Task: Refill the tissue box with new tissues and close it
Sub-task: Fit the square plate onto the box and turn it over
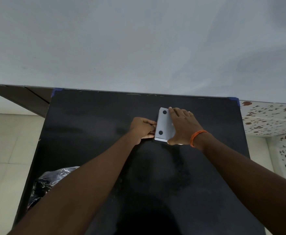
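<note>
Head view: white box (164,123) lying bottom-up on the black worktop (91,136), toward the far edge and right of centre, two round dark feet showing on the upturned base. Right hand (183,125) spread flat over the right part of the base, thumb hooked round the near corner, pressing the box down rather than closing round it. Left hand (143,128) against the left edge, grip narrow, fingertips pinched at the seam of the base panel; whether actually pinching the panel lip or only touching it, cannot tell. Probably a rigid plastic shell: light, stiff, smooth and rather slippery, so apt to skate on the worktop unless pinned as now. Best held by the long sides or pressed flat from above, with the base panel worked at its edge; likely a sliding or snap-fit bottom, so worth avoiding hard prying that could crack a tab. New tissues not in view; soft and compressible once to hand, best gripped as a whole stack. No brand, label or writing readable on the box. Orange thread band (197,137) round the right wrist; crinkled dark bag (45,184) at the near left edge.
</note>
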